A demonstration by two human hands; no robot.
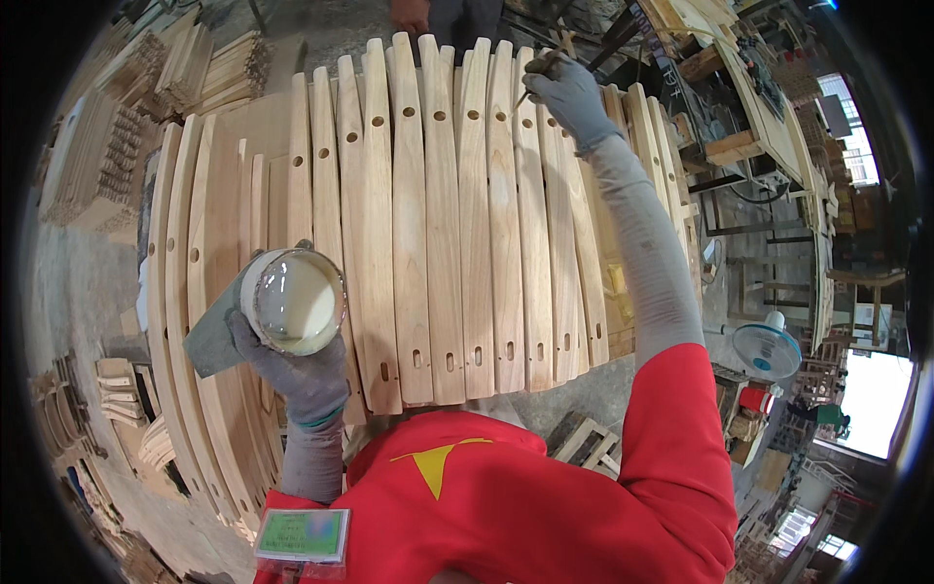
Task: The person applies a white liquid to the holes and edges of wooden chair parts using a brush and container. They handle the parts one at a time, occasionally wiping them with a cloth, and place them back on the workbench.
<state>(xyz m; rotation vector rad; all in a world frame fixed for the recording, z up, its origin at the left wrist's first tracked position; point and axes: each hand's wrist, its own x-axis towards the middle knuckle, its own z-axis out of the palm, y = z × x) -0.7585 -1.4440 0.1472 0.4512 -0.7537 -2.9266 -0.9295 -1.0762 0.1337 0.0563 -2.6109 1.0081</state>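
My left hand [302, 380], in a grey glove, grips a round clear cup [261, 292] that holds a creamy white substance. A grey-green sheet [209, 331] sticks out beside the cup, against the same hand. At the far side my gloved right hand [572, 97] is closed round a thin dark stick [522, 98], most of it hidden by the fingers. Its tip is close to the upper holes of the curved wooden slats [423, 214]. These lie side by side, each with a round hole near the far end and most with a slot near the close end.
More long slats [180, 292] lie on the left. Stacks of wooden parts [97, 156] stand on the floor at the far left. Another person's hand [410, 14] shows at the top edge. A fan [768, 348] and a workbench [749, 107] are on the right.
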